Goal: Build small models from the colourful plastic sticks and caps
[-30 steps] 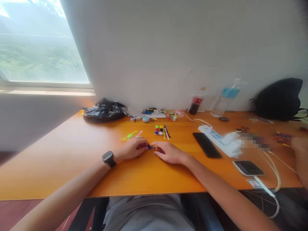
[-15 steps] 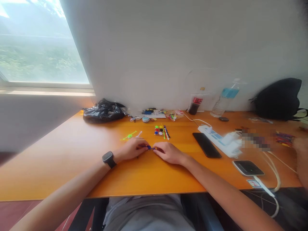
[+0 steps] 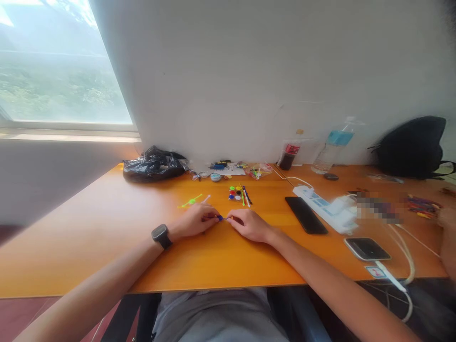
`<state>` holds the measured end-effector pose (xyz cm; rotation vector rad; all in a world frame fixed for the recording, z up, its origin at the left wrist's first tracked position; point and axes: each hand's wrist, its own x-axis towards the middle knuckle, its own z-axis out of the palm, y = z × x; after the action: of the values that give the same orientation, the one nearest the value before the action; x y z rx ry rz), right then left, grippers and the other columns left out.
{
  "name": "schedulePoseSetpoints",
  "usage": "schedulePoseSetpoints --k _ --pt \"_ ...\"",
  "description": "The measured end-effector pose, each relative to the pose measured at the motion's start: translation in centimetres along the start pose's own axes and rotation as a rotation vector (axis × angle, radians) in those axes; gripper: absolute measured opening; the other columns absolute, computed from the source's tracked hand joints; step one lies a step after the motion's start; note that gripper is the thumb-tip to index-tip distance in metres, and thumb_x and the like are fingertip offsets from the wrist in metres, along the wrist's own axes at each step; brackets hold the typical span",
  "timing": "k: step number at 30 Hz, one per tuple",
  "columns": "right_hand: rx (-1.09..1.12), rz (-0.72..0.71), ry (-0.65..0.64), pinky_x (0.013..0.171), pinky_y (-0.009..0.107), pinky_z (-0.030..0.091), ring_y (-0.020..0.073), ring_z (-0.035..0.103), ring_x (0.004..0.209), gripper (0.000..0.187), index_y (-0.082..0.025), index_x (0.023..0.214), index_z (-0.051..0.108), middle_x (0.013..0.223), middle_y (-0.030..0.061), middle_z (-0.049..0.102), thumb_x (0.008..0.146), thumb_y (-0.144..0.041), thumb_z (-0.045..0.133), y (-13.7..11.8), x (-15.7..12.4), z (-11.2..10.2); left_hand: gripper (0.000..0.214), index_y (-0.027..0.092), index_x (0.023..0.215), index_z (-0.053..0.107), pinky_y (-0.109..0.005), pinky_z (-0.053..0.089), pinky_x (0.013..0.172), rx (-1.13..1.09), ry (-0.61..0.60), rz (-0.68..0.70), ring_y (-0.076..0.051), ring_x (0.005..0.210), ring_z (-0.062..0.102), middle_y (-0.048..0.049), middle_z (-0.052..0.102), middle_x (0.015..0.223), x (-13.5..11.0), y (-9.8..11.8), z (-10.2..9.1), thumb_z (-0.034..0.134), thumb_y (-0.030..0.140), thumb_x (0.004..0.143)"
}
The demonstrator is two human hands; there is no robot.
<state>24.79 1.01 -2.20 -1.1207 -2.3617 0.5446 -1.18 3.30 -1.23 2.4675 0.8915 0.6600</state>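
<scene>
Between my hands is a small blue plastic piece (image 3: 220, 218), with a round middle and a thin stick-like part reaching to the right. My left hand (image 3: 195, 219) pinches its round end, and my right hand (image 3: 249, 225) pinches the tip of the thin part. Both hands rest low over the table, fingers closed. Just beyond my left hand lie a bright green piece with a round middle and thin arms (image 3: 193, 201) and a white stick (image 3: 206, 198). Farther off, several coloured round caps (image 3: 232, 193) sit in rows beside several thin coloured sticks (image 3: 245, 195).
On the wooden table (image 3: 89, 247) are a black plastic bag (image 3: 154, 165), a bag of small parts (image 3: 259, 172), a cola bottle (image 3: 289, 156) and a water bottle (image 3: 326, 154). To my right lie a black phone (image 3: 305, 215), a power strip (image 3: 326, 209) and a charging device (image 3: 367, 249). Another person's hand (image 3: 447, 221) shows at the right edge.
My hands stay nearly in place on the blue piece; slightly more of its thin part shows between the fingers. The other person's hand at the right edge has shifted a little.
</scene>
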Motion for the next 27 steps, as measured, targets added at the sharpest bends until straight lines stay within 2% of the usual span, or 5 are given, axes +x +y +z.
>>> schedulePoseSetpoints --k 5,10,21,27 --pt "0.127 0.030 0.086 0.065 0.026 0.038 0.0144 0.053 0.068 0.023 -0.020 0.088 0.065 0.076 -0.0010 0.063 0.105 -0.030 0.052 0.6 0.4 0.8 0.024 0.026 0.107 0.079 -0.035 0.055 0.081 0.021 0.017 0.043 -0.022 0.089 0.071 -0.0035 0.078 0.096 0.0 0.0 0.0 0.059 0.038 0.102" --pt "0.108 0.091 0.166 0.072 0.029 0.038 0.0172 0.053 0.076 0.026 -0.019 0.079 0.061 0.076 0.0006 0.060 0.102 -0.029 0.054 1.6 1.0 1.1 0.023 0.026 0.109 0.078 -0.035 0.055 0.082 0.032 0.037 0.053 -0.021 0.090 0.070 -0.0039 0.077 0.098 0.0 0.1 0.0 0.059 0.037 0.102" --pt "0.111 0.172 0.106 0.062 0.028 0.029 0.0134 0.045 0.064 0.033 -0.019 0.066 0.047 0.063 -0.0035 0.048 0.098 -0.029 0.051 1.8 1.5 1.8 0.020 0.023 0.100 0.077 -0.035 0.054 0.084 0.071 0.097 0.102 -0.022 0.092 0.068 -0.0051 0.076 0.095 0.3 0.1 0.4 0.058 0.030 0.103" --pt "0.065 0.174 0.123 0.061 0.028 0.026 0.0126 0.044 0.063 0.034 -0.019 0.066 0.043 0.062 -0.0039 0.045 0.097 -0.028 0.050 1.4 1.6 1.7 0.026 0.021 0.081 0.072 -0.034 0.052 0.077 0.147 0.113 0.102 -0.020 0.081 0.065 -0.0042 0.072 0.081 0.4 0.6 0.7 0.057 0.026 0.101"
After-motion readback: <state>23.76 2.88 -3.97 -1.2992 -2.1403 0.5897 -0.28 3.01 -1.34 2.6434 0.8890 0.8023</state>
